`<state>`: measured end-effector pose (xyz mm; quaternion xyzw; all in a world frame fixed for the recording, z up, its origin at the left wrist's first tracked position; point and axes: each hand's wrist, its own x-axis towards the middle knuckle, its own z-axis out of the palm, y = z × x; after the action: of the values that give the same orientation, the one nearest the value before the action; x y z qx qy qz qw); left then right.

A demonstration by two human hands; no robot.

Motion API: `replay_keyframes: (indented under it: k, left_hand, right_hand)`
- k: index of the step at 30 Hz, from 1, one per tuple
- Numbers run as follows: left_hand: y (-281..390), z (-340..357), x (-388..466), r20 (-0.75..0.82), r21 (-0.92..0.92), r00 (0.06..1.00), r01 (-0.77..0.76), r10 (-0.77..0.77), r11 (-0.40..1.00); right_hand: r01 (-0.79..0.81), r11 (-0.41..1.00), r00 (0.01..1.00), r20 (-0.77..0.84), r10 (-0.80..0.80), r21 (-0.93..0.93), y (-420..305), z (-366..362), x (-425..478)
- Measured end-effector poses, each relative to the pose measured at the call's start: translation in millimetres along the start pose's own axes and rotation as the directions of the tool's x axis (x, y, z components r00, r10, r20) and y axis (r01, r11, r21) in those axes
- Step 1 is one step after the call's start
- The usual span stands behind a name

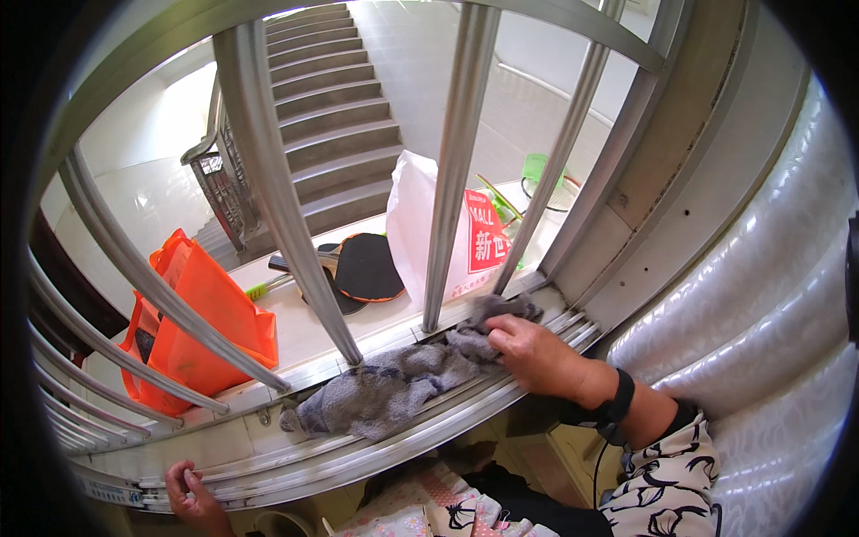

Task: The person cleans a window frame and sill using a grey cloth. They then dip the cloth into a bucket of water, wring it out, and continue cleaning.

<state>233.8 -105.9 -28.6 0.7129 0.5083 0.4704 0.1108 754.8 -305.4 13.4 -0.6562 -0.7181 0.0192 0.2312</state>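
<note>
A crumpled grey terry cloth lies along the window sill and its metal sliding track. At its right end, my right hand grips the cloth close to the base of the metal bars. The hand wears a black wrist band. Over at the lower left, my left hand is at the outer edge of the track, fingers curled, with nothing seen in it. Whether it touches the rail is hard to tell.
Metal bars stand along the sill. Beyond them are an orange bag, table tennis paddles, a white and red bag, rackets and a staircase. A pale curtain hangs at the right.
</note>
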Motion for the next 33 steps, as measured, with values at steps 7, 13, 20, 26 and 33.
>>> replay_keyframes:
  k: [7, 13, 20, 26, 33]
  left_hand:
    - [-30.7, -4.3, -2.4, 0.047, 0.005, 0.998, 0.044, -0.044, 0.999]
    - [-20.2, 6.5, 3.0, 0.029, -0.024, 0.999, 0.021, -0.020, 1.000]
    - [-12.3, -0.1, 0.4, 0.024, 0.042, 1.000, 0.000, -0.001, 0.999]
    - [-3.8, 4.5, -0.8, -0.009, 0.053, 1.000, -0.015, 0.015, 0.998]
    - [2.6, 6.2, -1.0, -0.023, 0.077, 1.000, 0.018, -0.016, 0.997]
  right_hand:
    - [-0.135, 0.961, 0.991, -0.055, 0.125, -0.242, -20.3, -31.9, -11.1]
    - [-0.357, 0.743, 0.912, -0.039, 0.408, -0.566, 44.7, -32.9, -32.7]
    - [-0.430, 0.783, 0.727, 0.342, 0.595, -0.449, 71.6, -41.0, 0.5]
    - [-0.457, 0.829, 0.751, 0.360, 0.554, -0.323, 79.6, -51.8, -1.4]
    - [-0.144, 0.990, 0.976, 0.162, 0.144, -0.007, 50.9, -18.6, -8.7]
